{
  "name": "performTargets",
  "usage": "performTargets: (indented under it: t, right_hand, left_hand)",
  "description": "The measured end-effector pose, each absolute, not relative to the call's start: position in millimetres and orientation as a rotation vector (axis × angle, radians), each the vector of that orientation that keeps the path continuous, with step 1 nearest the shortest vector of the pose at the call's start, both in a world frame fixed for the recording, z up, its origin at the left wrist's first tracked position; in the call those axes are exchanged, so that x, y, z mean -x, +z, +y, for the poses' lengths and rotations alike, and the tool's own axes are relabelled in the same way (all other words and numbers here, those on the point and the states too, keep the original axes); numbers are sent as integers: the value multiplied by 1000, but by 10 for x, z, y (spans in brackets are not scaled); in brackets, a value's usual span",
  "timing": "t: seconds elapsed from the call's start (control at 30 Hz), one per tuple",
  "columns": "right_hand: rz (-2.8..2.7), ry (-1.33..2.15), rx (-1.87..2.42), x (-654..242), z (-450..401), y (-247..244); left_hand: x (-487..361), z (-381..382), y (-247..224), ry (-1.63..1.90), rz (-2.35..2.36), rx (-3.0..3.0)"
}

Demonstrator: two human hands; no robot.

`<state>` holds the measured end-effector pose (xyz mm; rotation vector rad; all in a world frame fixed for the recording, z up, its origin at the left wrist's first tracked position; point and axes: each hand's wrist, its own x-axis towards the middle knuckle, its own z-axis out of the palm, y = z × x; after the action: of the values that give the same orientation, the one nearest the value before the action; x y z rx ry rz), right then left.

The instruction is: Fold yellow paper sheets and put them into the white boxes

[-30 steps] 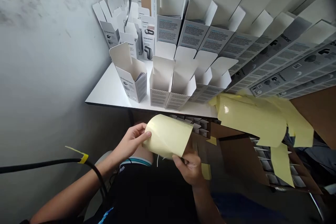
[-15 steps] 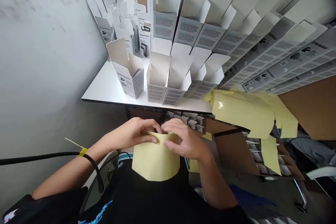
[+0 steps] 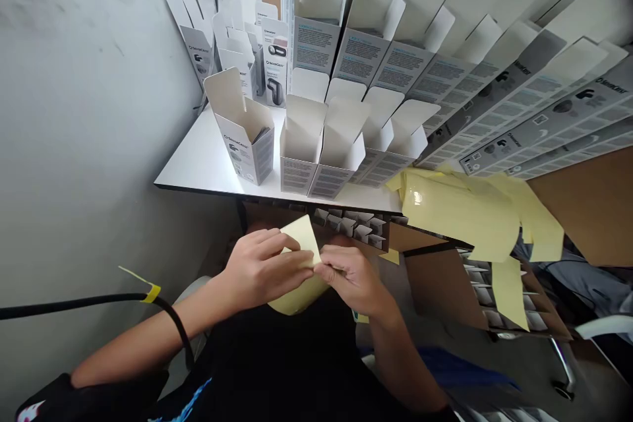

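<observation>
Left hand (image 3: 264, 270) and right hand (image 3: 353, 277) pinch yellow paper (image 3: 305, 236) near my white table (image 3: 190, 157). Likely light, floppy — best gripped by its edges.

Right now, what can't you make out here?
- Head view: part of the yellow sheet, behind the left hand.
- Head view: inside bottoms of the front boxes, behind their walls.
- Head view: fine print on the back boxes, too small.
- Head view: far-right boxes, cut off by the edge.

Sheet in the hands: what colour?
The sheet is pale yellow; shows best in the head view.
</observation>
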<state>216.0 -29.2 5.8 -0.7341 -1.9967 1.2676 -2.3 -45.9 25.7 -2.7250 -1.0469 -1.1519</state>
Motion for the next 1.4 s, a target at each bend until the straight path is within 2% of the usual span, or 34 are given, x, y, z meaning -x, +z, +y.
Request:
performTargets:
  t: [0.37,0.63,1.07,1.4]
  right_hand:
    - [-2038,995,862,-2085,-479,35]
    - [-2024,911,915,-2081,-559,-8]
    - [-2058,870,910,-2109,-585,-64]
    - [-1995,947,947,-2141,-579,-104]
  left_hand:
    - [-98,-562,288,-1001,-1132,2682]
    - [-108,-568,199,-1028,-1134,2743]
    - [-104,-593,119,-1358,-1576,2987]
    - [-67,-542,70,-1558,-1638,2971]
